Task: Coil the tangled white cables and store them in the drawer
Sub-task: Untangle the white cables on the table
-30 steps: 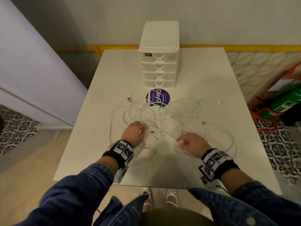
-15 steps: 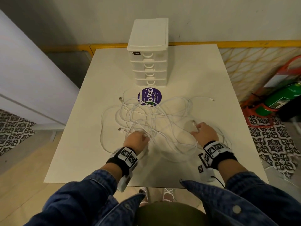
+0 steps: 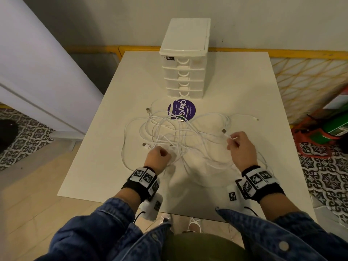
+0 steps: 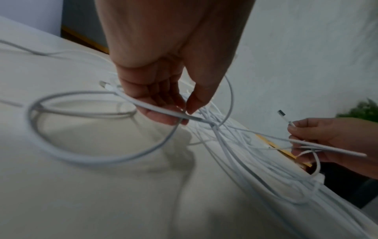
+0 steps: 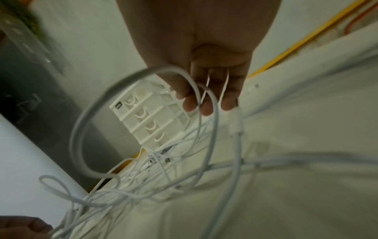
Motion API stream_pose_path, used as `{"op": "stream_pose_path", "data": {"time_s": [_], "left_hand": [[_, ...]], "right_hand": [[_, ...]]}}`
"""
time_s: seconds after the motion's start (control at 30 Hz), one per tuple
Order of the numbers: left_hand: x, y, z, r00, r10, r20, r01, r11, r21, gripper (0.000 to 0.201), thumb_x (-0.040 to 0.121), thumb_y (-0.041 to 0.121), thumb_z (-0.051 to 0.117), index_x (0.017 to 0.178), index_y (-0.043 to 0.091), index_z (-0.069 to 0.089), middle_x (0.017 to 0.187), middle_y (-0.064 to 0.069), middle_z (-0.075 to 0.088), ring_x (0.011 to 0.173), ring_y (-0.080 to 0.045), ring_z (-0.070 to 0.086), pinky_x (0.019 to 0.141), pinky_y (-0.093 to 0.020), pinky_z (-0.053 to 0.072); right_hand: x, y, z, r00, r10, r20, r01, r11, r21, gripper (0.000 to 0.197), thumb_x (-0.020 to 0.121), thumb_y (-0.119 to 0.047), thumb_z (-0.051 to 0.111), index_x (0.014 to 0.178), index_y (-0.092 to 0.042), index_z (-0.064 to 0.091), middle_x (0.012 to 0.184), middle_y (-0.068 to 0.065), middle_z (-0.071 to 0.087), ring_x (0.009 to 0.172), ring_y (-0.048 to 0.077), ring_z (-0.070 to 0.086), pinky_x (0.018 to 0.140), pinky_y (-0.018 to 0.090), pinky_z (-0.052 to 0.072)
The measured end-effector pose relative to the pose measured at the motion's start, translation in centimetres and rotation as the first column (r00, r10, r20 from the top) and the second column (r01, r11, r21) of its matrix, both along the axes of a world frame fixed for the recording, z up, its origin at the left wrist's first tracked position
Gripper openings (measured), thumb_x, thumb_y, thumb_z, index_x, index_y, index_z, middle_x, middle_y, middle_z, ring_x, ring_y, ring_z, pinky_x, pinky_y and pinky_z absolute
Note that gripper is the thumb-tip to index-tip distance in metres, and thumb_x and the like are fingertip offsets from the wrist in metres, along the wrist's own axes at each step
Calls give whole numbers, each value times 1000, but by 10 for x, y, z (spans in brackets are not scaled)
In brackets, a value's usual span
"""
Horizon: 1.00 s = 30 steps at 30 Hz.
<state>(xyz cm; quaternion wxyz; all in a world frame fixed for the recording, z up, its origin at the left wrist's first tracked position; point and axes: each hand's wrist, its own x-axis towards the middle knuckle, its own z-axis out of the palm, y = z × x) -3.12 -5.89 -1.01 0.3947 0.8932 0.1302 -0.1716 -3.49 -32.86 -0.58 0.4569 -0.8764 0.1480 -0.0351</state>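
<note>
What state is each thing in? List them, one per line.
White cables: tangled in loose loops on the table, not yet coiled.
Drawer unit: upright at the table's far edge, all four drawers closed.
Left hand: pinches a cable strand near the knot.
Right hand: holds strands near a plug end, lifted off the table.
Round purple sticker: flat on the table, partly crossed by cables.

Your cables (image 3: 180, 136) are plain white with silver-grey plug tips, spread on a cream-white table (image 3: 235, 76), and the drawer unit (image 3: 185, 59) at the table's far edge is white too, with a small black label at its top left corner. The round sticker (image 3: 181, 110) in front of it is purple with white lettering. Your wristbands (image 3: 145, 180) are black with black-and-white square marker patterns, your sleeves (image 3: 98, 230) are blue denim, and the floor tiles (image 3: 323, 178) beyond the table's right edge carry a black-and-white ornamental pattern.
</note>
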Motion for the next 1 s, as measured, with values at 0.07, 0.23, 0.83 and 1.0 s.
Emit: {"op": "stream_pose_path", "data": {"time_s": [0.07, 0.23, 0.83, 1.0], "left_hand": [[3, 2, 4, 991, 133, -30, -136, 981, -140, 26, 86, 9, 55, 112, 3, 57, 89, -12, 62, 77, -28, 61, 63, -32, 52], [11, 13, 18, 930, 366, 13, -348, 893, -284, 37, 91, 6, 52, 127, -2, 51, 67, -7, 58, 55, -19, 54, 49, -29, 54], [39, 78, 5, 864, 485, -136, -495, 768, -407, 24, 91, -2, 41, 68, 3, 47, 60, -14, 48, 36, -16, 48, 34, -17, 41], [47, 68, 14, 931, 358, -65, -344, 807, -480, 17, 93, 18, 57, 98, 2, 60, 69, -7, 61, 38, -3, 51, 40, -15, 42]], "right_hand": [[5, 0, 7, 993, 37, 108, -27, 995, -94, 4, 89, -16, 56, 90, -18, 53, 80, 6, 68, 82, 26, 60, 70, 28, 38], [10, 11, 29, 977, 63, 205, -56, 998, -41, 3, 89, -15, 57, 90, -17, 54, 81, 4, 68, 78, 21, 61, 70, 28, 41], [22, 47, 52, 993, 82, 86, -106, 943, 317, 16, 97, -12, 40, 103, -14, 54, 68, 3, 55, 54, 15, 44, 52, 19, 39], [18, 50, 56, 999, 25, 32, -37, 881, 471, 15, 95, -8, 42, 103, -11, 54, 68, 4, 53, 49, 6, 43, 46, 12, 36]]}}
